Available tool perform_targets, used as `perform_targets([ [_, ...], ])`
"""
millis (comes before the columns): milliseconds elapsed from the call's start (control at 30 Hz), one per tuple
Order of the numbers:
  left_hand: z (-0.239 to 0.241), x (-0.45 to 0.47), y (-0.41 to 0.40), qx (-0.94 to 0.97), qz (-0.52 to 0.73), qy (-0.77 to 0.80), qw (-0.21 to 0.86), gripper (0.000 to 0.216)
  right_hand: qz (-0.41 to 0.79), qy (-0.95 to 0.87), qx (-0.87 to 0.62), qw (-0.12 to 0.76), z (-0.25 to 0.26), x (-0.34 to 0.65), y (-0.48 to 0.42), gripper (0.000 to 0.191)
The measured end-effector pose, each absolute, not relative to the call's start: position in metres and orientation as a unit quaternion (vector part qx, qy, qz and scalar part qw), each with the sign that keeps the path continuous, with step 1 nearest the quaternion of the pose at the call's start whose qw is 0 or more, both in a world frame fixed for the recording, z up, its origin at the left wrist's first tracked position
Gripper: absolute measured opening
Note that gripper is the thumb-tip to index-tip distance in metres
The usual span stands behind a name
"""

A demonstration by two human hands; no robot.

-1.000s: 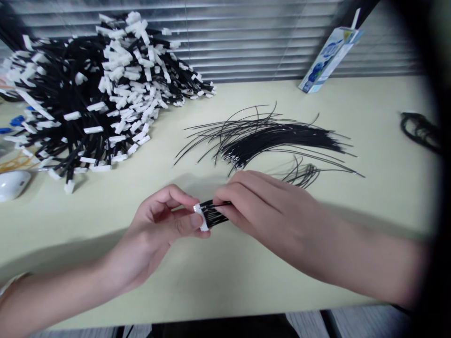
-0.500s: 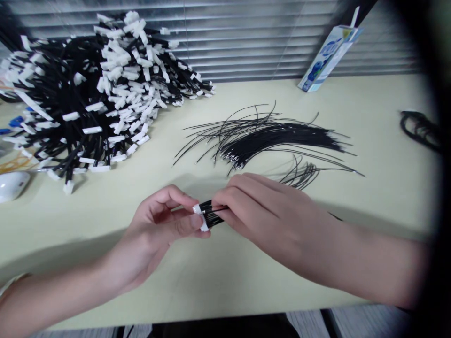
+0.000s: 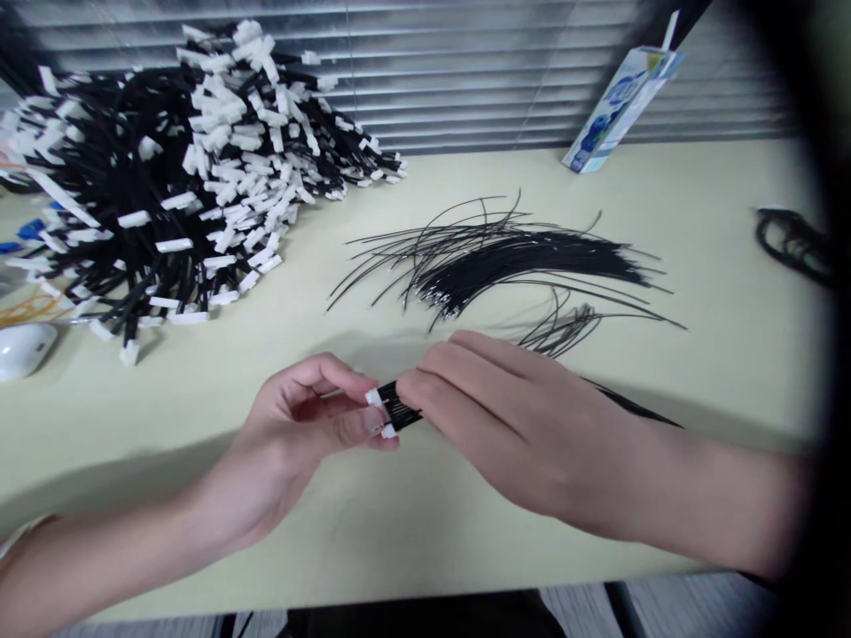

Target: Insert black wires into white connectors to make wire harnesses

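Between the thumb and fingers of my left hand (image 3: pixel 312 425) is a small white connector (image 3: pixel 377 403). Several thin black wires (image 3: pixel 402 409) run side by side out of its right edge. My right hand (image 3: pixel 511 416) is closed around these wires just beside the connector, its fingertips mostly hidden behind the knuckles. Loose ends of black wire (image 3: pixel 635 408) come out behind my right wrist. Past my hands lies a thick bundle of cut black wires (image 3: pixel 532 261), with bare shiny tips at its left end.
A big heap of black cables with white connectors (image 3: pixel 179 177) fills the back left. A white mouse (image 3: pixel 25 350) sits at the left edge. A drink carton with a straw (image 3: pixel 618 111) leans by the blinds (image 3: pixel 452 71). A coiled black cable (image 3: pixel 791 244) lies far right.
My right hand has shifted slightly and turned flatter over the wires. More wire shows behind my right wrist. My left hand and the connector have hardly moved.
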State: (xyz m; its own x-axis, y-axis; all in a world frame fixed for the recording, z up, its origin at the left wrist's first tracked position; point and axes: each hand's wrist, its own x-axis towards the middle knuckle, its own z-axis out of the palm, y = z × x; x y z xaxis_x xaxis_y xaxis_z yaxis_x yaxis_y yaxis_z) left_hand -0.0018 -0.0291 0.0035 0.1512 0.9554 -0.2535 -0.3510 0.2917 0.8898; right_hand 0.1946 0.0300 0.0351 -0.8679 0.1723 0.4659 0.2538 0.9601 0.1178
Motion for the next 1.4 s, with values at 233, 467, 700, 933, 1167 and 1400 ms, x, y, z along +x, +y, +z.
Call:
perform_targets([
  [233, 0.007, -0.002, -0.029, 0.339, 0.476, 0.446, 0.678, 0.014, -0.069, -0.963, -0.135, 0.222, 0.036, 0.199, 0.034, 0.016],
  [467, 0.005, -0.002, -0.029, 0.346, 0.479, 0.436, 0.679, 0.014, -0.044, -0.964, -0.134, 0.224, 0.034, 0.199, 0.034, 0.016],
  [700, 0.005, -0.003, -0.029, 0.34, 0.48, 0.435, 0.682, 0.016, -0.054, -0.958, -0.145, 0.24, 0.033, 0.198, 0.032, 0.016],
  [933, 0.006, 0.0, -0.027, 0.331, 0.479, 0.441, 0.683, 0.015, -0.028, -0.964, -0.141, 0.226, 0.031, 0.194, 0.032, 0.017],
  [1167, 0.006, -0.001, -0.028, 0.325, 0.478, 0.451, 0.681, 0.015, 0.002, -0.957, -0.128, 0.26, 0.028, 0.19, 0.032, 0.028],
  [1400, 0.007, 0.0, -0.028, 0.31, 0.488, 0.466, 0.67, 0.014, 0.012, -0.926, -0.19, 0.327, 0.043, 0.195, 0.036, 0.025],
])
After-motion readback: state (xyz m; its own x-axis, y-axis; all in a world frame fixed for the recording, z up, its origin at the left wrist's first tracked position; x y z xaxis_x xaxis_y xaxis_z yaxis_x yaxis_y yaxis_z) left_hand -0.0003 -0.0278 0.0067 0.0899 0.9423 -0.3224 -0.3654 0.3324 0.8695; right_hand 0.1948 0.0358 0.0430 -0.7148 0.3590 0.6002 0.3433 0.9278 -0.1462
